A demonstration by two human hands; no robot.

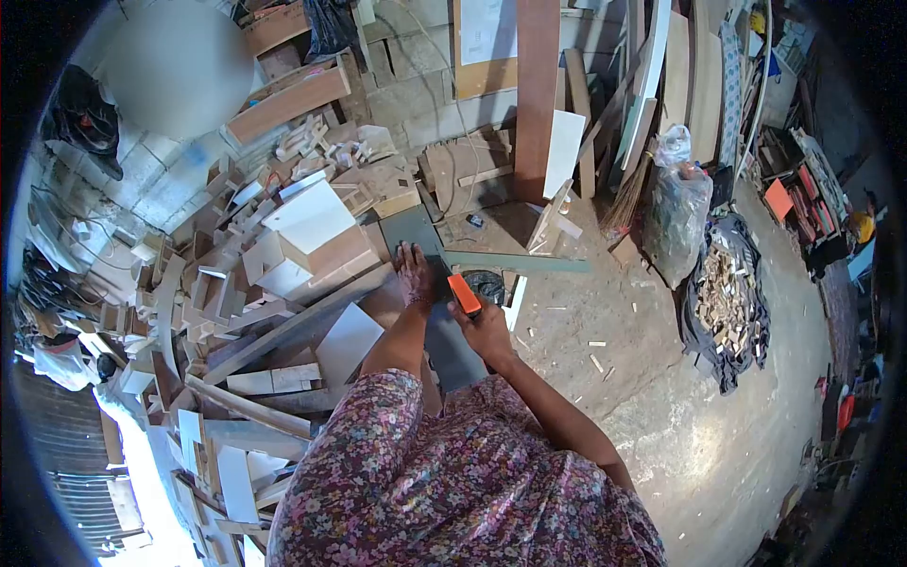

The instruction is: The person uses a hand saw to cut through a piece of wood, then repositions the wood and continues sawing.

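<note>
A long dark grey board runs away from my body in the middle of the view. My left hand lies flat on it near its far part, fingers spread and pointing away. Just right of the board, my right hand is wrapped round an orange and black tool, whose orange face points up and away. What kind of tool it is cannot be made out. A black plastic bag lies on the floor beyond the right hand.
Wood offcuts and white panels are piled on the left. A green strip lies ahead. Tall boards lean at the back. A clear sack and a dark cloth of wood scraps stand right.
</note>
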